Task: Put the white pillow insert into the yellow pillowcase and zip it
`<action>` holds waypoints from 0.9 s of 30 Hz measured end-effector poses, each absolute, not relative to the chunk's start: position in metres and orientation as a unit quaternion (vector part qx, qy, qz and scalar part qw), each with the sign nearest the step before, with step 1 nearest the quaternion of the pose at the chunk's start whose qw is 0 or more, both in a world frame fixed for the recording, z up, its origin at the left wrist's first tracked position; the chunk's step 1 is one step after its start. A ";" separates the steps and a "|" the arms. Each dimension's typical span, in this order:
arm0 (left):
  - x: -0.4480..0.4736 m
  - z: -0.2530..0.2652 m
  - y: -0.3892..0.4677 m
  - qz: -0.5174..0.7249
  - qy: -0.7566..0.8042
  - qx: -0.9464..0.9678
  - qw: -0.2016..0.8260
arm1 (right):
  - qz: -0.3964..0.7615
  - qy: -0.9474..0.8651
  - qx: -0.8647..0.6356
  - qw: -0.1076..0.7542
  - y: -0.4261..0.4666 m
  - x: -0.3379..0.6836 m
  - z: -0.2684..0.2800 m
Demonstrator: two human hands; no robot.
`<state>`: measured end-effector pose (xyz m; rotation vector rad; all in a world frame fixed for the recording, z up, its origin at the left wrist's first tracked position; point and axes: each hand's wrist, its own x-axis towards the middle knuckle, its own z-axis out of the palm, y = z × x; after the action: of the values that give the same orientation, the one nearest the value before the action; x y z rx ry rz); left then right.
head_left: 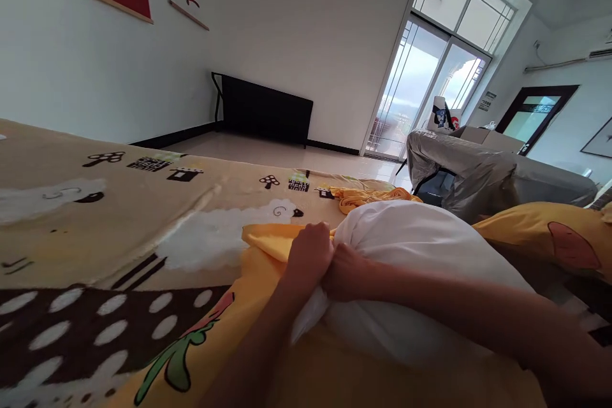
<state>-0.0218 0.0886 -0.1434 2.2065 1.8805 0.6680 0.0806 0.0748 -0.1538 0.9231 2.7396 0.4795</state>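
Observation:
A plump white pillow (430,236) lies in front of me on a yellow pillowcase (258,261) with a printed green and red motif. My left hand (310,252) is closed at the pillow's gathered end, right by the folded edge of the yellow cloth. Pressed against it, my right hand (347,271) makes a fist on the same bunched white fabric. A white corner pokes out below the two hands. The fingers' exact hold is partly hidden.
Beneath is a beige blanket (201,191) with sheep and mushroom prints. A crumpled orange-yellow cloth (373,196) lies behind the pillow, and a yellow cushion (535,229) is at right. Beyond stand a black folded frame (265,108) and plastic-covered furniture (478,166).

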 end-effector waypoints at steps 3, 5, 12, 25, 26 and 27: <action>-0.019 -0.144 0.086 0.190 0.645 0.738 0.051 | 0.148 0.928 0.324 0.109 0.086 0.085 -0.152; -0.022 -0.145 0.087 0.173 0.649 0.740 0.034 | 0.140 0.925 0.335 0.108 0.092 0.085 -0.149; -0.032 -0.142 0.083 0.142 0.645 0.750 -0.015 | 0.098 0.930 0.343 0.086 0.099 0.089 -0.140; -0.028 -0.143 0.078 0.160 0.652 0.741 -0.030 | 0.004 0.945 0.324 0.052 0.122 0.128 -0.085; -0.028 -0.143 0.078 0.160 0.650 0.743 -0.029 | 0.020 0.939 0.340 0.038 0.128 0.133 -0.085; -0.027 -0.143 0.078 0.159 0.648 0.744 -0.029 | 0.028 0.935 0.353 0.035 0.133 0.138 -0.087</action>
<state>-0.0273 0.0778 -0.1433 2.3814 2.0751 0.5097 0.1382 0.1330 -0.0874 1.0848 2.8721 0.0852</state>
